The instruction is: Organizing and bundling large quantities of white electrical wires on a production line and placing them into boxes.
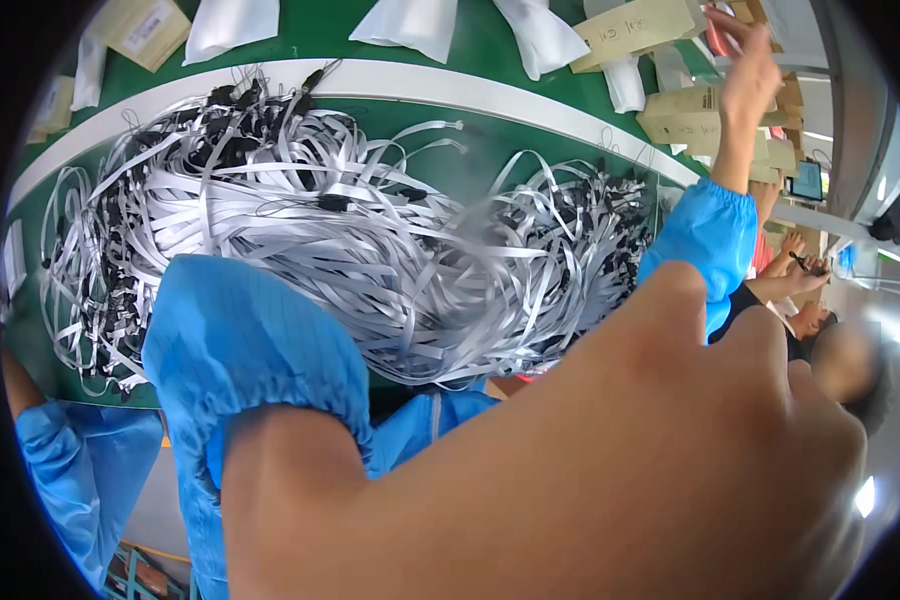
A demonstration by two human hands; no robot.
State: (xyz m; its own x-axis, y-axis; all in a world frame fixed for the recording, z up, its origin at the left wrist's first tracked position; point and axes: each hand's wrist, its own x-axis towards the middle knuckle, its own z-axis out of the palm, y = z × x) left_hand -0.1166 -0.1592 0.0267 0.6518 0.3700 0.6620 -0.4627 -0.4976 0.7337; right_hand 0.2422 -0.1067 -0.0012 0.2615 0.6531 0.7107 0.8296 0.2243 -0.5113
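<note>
My left hand is very close and fills the lower right, its back and bent knuckles showing. Its fingertips are hidden, so whether they hold anything cannot be seen. A blue elastic-cuffed sleeve covers that forearm. At the upper right my right hand is raised, fingers apart, with nothing visible in it; it also comes out of a blue sleeve. Between the arms a large tangled heap of flat white straps with black end fittings lies on the green table.
A curved white strip runs behind the heap. Beyond it are white bags and cardboard boxes. Another blue-sleeved arm is at the lower left. Other people work at the right, near a small screen.
</note>
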